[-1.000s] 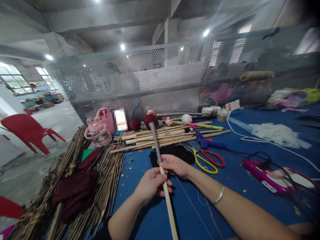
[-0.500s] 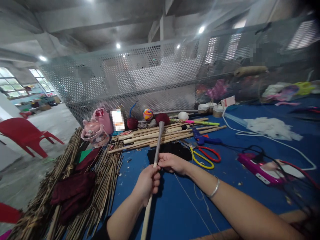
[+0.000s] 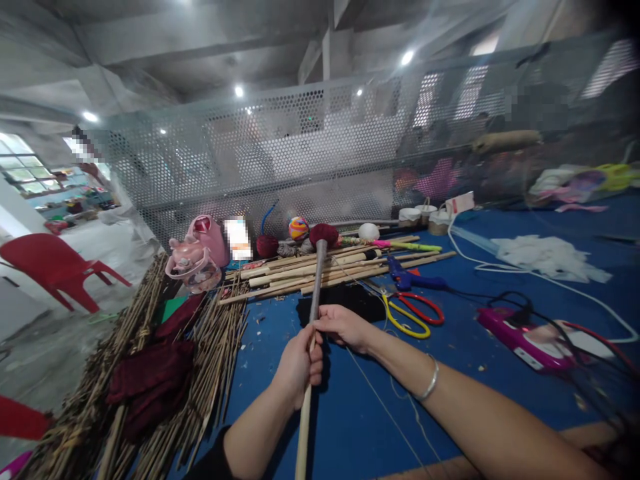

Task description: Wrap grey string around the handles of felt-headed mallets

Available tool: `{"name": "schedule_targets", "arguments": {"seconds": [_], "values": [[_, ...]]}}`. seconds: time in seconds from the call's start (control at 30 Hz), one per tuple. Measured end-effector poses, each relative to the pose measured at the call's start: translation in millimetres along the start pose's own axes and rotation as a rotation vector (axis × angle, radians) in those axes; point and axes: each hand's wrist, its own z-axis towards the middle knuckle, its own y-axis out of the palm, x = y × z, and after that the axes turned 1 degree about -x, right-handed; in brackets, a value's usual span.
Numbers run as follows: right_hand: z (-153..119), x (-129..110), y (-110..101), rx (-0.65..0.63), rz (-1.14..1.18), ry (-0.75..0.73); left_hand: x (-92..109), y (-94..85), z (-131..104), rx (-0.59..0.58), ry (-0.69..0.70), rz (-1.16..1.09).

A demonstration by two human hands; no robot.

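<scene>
The red-headed stick (image 3: 314, 307) you are working on slants over the middle of the desk (image 3: 280, 427), its dark red head toward the far edge and its bare wood toward the near edge. Your left hand (image 3: 301, 363) is wrapped around that wood, just below the grey covering (image 3: 319, 273); your right hand (image 3: 345, 327) has thumb and forefinger pinched together at the covering's lower end. If you are finishing that end, as it seems, let the left hand bear the weight and turn the shaft slowly, while the right presses the grey layer flat and even. Mind the pale thread (image 3: 373, 388) running from just under your right hand toward the near edge; it could snag, and I cannot tell whether your fingers hold it. By the far left corner, a clear pink-rimmed tub (image 3: 203, 280) has a pink rounded object (image 3: 187, 255) in it, with a pink jug-like vessel (image 3: 216, 241) just behind, contents hidden. Right of the middle, along the far edge, stand small pale-topped pots (image 3: 440, 223); what they contain does not show.
</scene>
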Motion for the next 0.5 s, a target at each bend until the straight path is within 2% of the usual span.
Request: {"name": "schedule_targets", "arguments": {"seconds": [0.13, 0.2, 0.3, 0.43, 0.5], "values": [[-2.9, -9.5, -1.5, 0.103, -0.03, -0.019, -10.3, -2.1, 2.8, 0.168, 0.402, 0.323], [-4.1, -9.9, -3.9, 0.113, -0.059, -0.038, -10.8, -5.4, 3.7, 0.195, 0.492, 0.441], [-4.9, -6.7, -7.4, 0.1, -0.041, -0.026, -7.5, -8.5, 2.6, 0.1, 0.404, 0.437], [-5.9, -4.2, -9.6, 0.0, 0.109, 0.122, -3.6, -6.7, -1.9, -0.135, 0.173, 0.086], [-6.3, -3.5, -9.2, -0.02, 0.131, 0.134, -3.6, -5.7, -3.0, -0.221, 0.1, -0.003]]}}
